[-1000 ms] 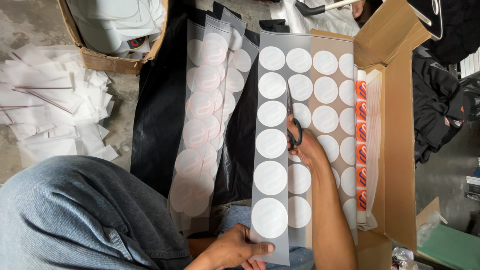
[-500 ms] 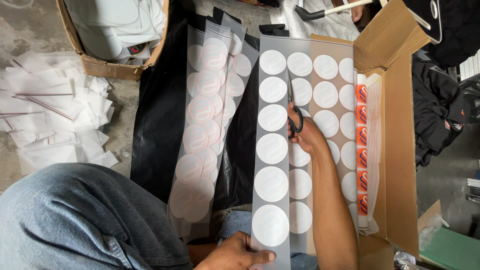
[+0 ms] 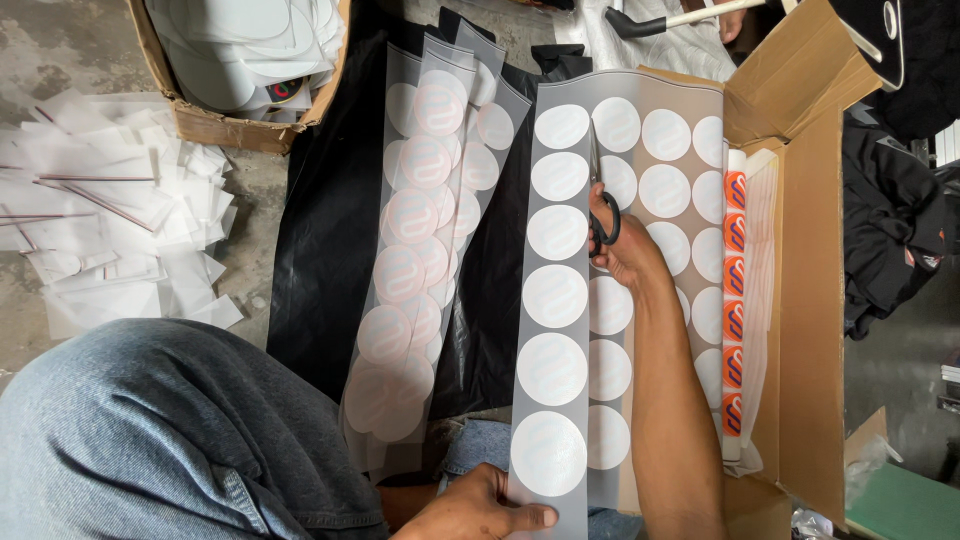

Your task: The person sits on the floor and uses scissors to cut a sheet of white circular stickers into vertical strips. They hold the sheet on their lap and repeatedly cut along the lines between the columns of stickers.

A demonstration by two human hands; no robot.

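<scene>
Scissors [image 3: 598, 190] have run further up the sheet since half a sec ago; cut now sits approx. level w/ 2nd circle from the top. Right hand [image 3: 625, 250] fingers clamped in the black handles, left hand [image 3: 480, 505] pinching the strip [image 3: 553, 300] at its near end. Strip nearly free, short bit left. Matte grey film, smooth white round stickers; finished strips [image 3: 420, 250] piled on black plastic.

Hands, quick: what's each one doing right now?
Left hand: closed, pinching the near end of the grey strip of white circles.
Right hand: closed around the black-handled scissors, blades along the strip's edge.
</scene>
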